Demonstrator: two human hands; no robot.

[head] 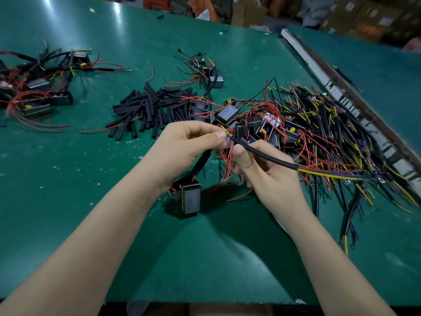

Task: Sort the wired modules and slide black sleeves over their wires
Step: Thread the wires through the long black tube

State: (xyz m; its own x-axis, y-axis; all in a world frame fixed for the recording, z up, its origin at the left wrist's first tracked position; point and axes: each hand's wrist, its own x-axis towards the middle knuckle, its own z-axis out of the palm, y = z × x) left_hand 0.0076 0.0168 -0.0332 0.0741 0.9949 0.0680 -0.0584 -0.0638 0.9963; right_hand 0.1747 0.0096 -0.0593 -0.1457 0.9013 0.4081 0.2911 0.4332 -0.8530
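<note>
Two hands busy on this one: my left hand (189, 142) is pinching the yellow and blue wire tips (227, 132) between thumb and forefinger, and my right hand (266, 169) is wrapped around the black sleeve (264, 155), thumb on top, with the wires already running through it and coming out the far end toward the big cable heap (341, 137) on the right. The wired module (191, 198) I'm working on dangles below my left wrist, just touching the green table (68, 179).

Tip, as I see it: keep the wire ends pinched tight together so none splay and snag on the sleeve mouth, and slide the sleeve with the right hand in one straight line along the wires instead of wiggling it. The loose red wires (227, 160) hanging between my hands look like the thing most likely to get caught, so keep them out of the tube's path.

Spare sleeves (145, 110) sit in a pile just behind my left hand, unsorted modules (255, 128) right behind my fingers, and what I take to be the finished bunch (38, 87) is far left.
</note>
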